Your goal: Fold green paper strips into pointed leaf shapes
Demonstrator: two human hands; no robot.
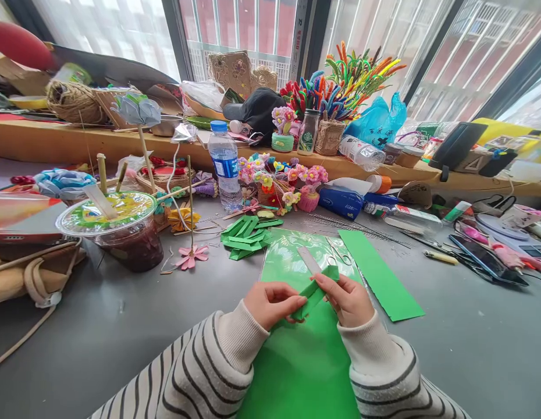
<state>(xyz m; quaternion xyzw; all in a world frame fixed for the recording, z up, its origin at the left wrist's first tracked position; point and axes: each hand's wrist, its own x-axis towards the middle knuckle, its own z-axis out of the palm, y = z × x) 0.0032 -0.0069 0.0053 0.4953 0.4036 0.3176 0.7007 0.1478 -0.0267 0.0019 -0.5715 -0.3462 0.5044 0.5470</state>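
Note:
Between my hands is a folded green paper strip [313,295], slanting up to the right. My left hand [273,304] pinches its lower left end, and my right hand [348,299] grips its upper right end. Beneath them lie green sheets [301,372] in a clear sleeve. A ruler [308,260] and small scissors [338,251] rest just beyond my fingers. A pile of folded green strips [246,237] sits behind and to the left. On the right lies a long flat green paper piece [381,276].
A lidded cup [133,241] of dark drink stands at the left, near a pink paper flower [192,257]. Farther back are a water bottle [225,166] and crocheted flowers [281,177]. A phone [487,259] lies at the right.

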